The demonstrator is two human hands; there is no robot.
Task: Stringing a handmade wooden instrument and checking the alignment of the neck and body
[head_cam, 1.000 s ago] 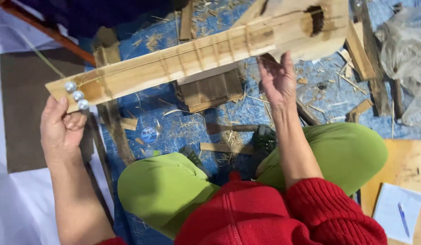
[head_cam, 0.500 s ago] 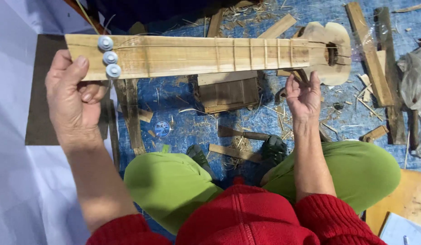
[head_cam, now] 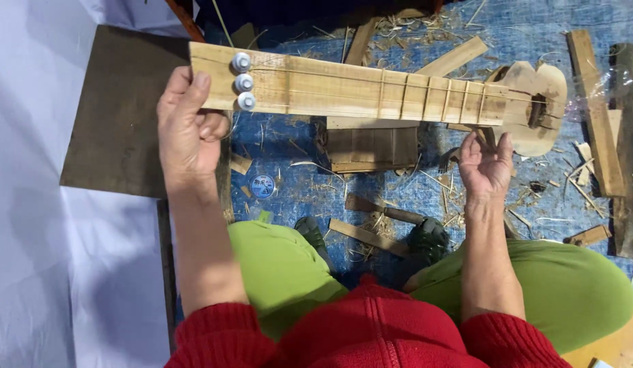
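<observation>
A wooden stringed instrument point(head_cam: 371, 92) is held level above the blue tarp point(head_cam: 289, 170). Its headstock is gripped by the left hand point(head_cam: 187, 129), fingertips hidden beneath; the right hand's point(head_cam: 485, 167) fingers are curled under the neck, partly hidden.

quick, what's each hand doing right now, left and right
Left hand: closed around the peg end of the wooden string instrument.
Right hand: fingers curled, supporting the instrument near its body from below.

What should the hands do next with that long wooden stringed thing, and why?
Probably turn one of the three white pegs a little. The left hand grips the wooden instrument right beside them, the right hand props the body end, and thin strings already run along the neck.
</observation>
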